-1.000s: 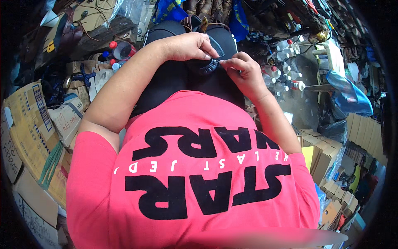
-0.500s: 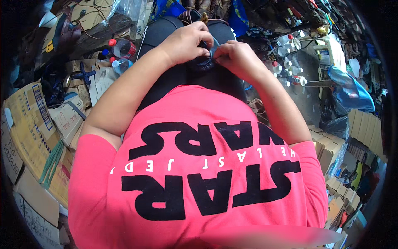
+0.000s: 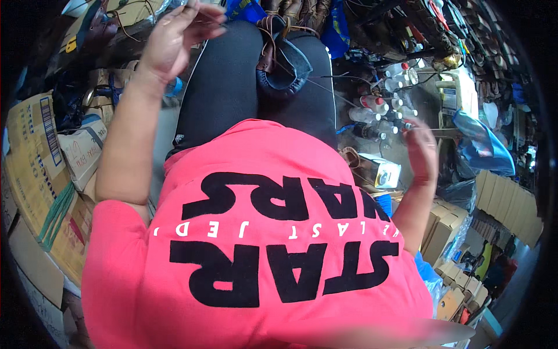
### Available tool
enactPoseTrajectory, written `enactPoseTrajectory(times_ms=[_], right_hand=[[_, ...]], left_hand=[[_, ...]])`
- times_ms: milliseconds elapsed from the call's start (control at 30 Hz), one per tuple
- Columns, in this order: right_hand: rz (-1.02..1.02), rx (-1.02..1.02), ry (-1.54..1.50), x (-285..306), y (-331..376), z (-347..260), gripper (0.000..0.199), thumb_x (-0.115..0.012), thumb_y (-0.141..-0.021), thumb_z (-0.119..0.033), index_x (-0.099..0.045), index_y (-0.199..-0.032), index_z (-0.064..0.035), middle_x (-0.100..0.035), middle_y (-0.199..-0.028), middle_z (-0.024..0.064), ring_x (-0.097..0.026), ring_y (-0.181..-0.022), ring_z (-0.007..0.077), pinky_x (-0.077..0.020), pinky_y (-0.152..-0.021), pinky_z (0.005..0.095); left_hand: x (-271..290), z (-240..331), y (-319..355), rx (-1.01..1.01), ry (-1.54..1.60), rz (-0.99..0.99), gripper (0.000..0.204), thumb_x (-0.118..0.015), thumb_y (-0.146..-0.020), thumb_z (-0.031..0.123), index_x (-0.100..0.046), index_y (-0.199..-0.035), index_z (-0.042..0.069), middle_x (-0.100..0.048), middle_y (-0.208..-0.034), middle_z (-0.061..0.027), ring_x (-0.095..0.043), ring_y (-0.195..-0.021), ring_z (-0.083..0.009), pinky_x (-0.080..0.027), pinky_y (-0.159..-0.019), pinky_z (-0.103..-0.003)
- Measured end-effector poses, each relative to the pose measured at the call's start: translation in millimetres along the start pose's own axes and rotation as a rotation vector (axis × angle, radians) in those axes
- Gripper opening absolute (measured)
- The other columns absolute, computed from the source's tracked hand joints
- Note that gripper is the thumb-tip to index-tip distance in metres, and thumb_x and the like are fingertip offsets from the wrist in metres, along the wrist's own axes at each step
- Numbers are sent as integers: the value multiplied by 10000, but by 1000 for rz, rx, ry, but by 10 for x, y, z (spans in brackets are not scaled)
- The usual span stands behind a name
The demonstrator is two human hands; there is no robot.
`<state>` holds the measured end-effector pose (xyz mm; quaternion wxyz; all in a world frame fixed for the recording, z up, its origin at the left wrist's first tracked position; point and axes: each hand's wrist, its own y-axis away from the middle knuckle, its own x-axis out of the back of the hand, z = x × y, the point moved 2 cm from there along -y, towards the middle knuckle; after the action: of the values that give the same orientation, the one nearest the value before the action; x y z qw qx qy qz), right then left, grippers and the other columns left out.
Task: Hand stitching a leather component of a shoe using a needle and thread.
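A dark leather shoe (image 3: pixel 282 87) with an open top and brown laces rests between my thighs. A thin thread (image 3: pixel 337 95) runs from its right edge toward my right hand (image 3: pixel 421 148), which is raised off to the right with its fingers curled closed. Where the thread meets those fingers is too fine to see clearly. My left hand (image 3: pixel 174 43) is up at the upper left, away from the shoe and slightly blurred. Its thumb and forefinger look pinched while the other fingers stick out; whatever lies in the pinch cannot be made out.
Several plastic bottles (image 3: pixel 375 104) stand on the floor to the right, near a blue plastic bag (image 3: pixel 485 142). Flattened cardboard (image 3: pixel 38 157) leans at the left. Several brown leather shoes (image 3: pixel 299 11) lie beyond my knees. Stacked cardboard pieces (image 3: pixel 444 227) sit at the lower right.
Both hands have left the shoe and swung apart, the left up and leftward, the right out and down to the right. The shoe stays on my lap, now uncovered, with thread stretched rightward.
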<state>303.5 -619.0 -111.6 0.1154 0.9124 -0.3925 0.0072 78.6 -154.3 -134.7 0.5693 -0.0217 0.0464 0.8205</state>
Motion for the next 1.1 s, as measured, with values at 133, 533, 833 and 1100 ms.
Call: enactPoseTrajectory(times_ms=[133,533,833,1100], right_hand=[[35,-208,688,-428,113,611,310,-600,-881,-367,-701,-900,-74,-636,-699,51,-511,-557,144,-420,-552,328],[-2,99,1115,-505,297,486,398,-561,-900,-325,-496,-615,-54,-540,-617,147,-525,-642,357,-364,-632,425],[61,178,1158,-376,372,487,361,-573,-901,-289,-517,-625,-63,-528,-617,128,-496,-599,294,-377,-638,358],[479,-399,266,58,79,335,522,-480,-941,-439,-475,-1340,-102,-530,-1211,68,-515,-990,114,-371,-855,269]], left_hand=[[-734,147,-85,-37,866,-21,309,-444,-977,325,-576,-896,58,-578,-796,-45,-566,-740,-171,-474,-759,-310],[-289,-13,-309,263,716,132,437,-353,-988,333,-351,-588,157,-252,-482,30,-250,-416,-119,-335,-540,-302],[168,-262,-349,335,653,242,440,-384,-964,307,-312,-551,170,-234,-482,32,-231,-405,-109,-325,-518,-299],[823,172,290,-18,-859,317,468,-694,-808,212,-577,-1249,107,-637,-1034,-71,-582,-895,-87,-466,-777,-253]])
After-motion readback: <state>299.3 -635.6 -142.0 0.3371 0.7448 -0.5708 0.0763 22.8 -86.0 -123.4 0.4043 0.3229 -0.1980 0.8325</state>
